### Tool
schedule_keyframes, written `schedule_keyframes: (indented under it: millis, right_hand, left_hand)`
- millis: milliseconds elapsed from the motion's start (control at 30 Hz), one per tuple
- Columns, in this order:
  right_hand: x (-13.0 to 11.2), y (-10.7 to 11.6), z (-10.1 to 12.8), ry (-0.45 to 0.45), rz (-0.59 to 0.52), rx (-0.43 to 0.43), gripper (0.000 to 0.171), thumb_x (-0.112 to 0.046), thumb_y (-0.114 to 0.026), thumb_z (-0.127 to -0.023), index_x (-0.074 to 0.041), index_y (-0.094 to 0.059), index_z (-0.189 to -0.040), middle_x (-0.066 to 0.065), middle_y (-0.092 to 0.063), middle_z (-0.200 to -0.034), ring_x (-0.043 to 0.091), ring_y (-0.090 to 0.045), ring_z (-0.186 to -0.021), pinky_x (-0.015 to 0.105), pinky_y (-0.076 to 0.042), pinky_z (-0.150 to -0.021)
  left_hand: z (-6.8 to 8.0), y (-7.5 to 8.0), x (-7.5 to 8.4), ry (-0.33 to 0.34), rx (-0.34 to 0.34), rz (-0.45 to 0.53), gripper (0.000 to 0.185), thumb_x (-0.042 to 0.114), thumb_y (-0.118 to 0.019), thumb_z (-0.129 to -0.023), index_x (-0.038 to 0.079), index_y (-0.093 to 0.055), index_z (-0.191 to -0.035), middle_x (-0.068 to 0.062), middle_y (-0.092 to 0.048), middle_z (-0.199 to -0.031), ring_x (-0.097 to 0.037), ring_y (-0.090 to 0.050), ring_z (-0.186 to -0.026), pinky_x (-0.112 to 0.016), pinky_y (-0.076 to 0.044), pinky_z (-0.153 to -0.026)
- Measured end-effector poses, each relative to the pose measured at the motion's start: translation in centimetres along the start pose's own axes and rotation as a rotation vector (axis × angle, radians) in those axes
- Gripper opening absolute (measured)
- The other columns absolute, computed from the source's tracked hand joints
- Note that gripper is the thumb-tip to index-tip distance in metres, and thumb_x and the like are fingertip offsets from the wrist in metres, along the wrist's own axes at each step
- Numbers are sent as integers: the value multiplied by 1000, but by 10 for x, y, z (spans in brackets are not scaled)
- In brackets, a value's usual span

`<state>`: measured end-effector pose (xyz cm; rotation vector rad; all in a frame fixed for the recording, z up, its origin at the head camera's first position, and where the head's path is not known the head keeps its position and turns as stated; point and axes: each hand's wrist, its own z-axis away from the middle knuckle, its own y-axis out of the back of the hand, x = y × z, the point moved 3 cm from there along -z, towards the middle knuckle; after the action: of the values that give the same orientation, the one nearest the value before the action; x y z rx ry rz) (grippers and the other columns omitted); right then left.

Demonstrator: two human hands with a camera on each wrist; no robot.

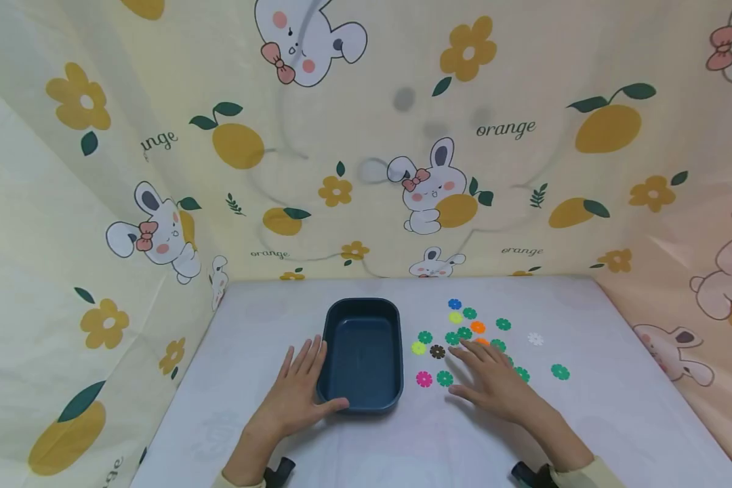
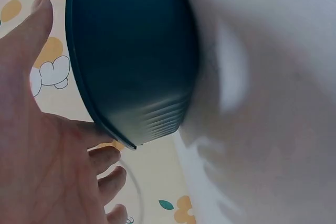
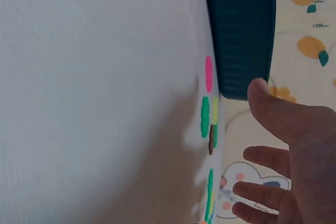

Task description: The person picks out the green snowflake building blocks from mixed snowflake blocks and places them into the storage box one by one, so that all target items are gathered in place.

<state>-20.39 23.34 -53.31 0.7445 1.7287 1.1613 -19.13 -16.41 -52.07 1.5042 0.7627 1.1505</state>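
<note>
A dark blue rectangular tray (image 1: 362,354) stands empty in the middle of the white table (image 1: 402,440). My left hand (image 1: 301,388) lies flat beside the tray's left wall, fingers straight, thumb against the near corner; the left wrist view shows the tray (image 2: 131,51) next to my palm (image 2: 37,150). My right hand (image 1: 494,379) hovers flat, fingers spread, over a scatter of several small flower-shaped discs (image 1: 463,333): green, orange, yellow, blue, pink, brown and white. A pink disc (image 1: 423,379) and a green disc (image 1: 444,378) lie just left of it. It holds nothing.
Cloth walls printed with rabbits and oranges (image 1: 366,135) close in the table on the left, back and right. A white disc (image 1: 535,339) and a green disc (image 1: 560,371) lie apart to the right. In the right wrist view the tray (image 3: 241,30) stands beyond my fingers (image 3: 278,124).
</note>
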Motion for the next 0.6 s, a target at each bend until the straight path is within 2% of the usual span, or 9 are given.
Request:
schedule_keyframes:
  millis: [233, 400, 600]
  right_hand:
    - [-2, -8, -10, -47, -32, -30, 59, -43, -87, -91, -17, -69, -140, 11, -63, -143, 40, -54, -135, 74, -42, -111]
    - [-1, -15, -16, -71, -71, -50, 51, -37, -90, -89, -19, -72, -133, 4, -66, -130, 31, -59, -124, 65, -50, -107]
    - [3, -23, -18, -76, -133, -56, 41, -34, -91, -88, -20, -75, -124, -1, -66, -122, 24, -60, -117, 54, -58, -101]
  left_hand:
    - [1, -1, 0, -11, -6, 29, 119, 77, -67, -91, 4, -18, -172, -14, -14, -180, -34, -12, -166, -59, -4, -135]
    - [1, -4, 1, -12, -8, 22, 121, 79, -66, -90, 5, -17, -172, -13, -13, -180, -31, -13, -167, -58, -6, -135]
    - [0, -5, 3, -17, -15, 27, 123, 82, -64, -89, 5, -16, -172, -11, -12, -180, -28, -12, -167, -56, -6, -136]
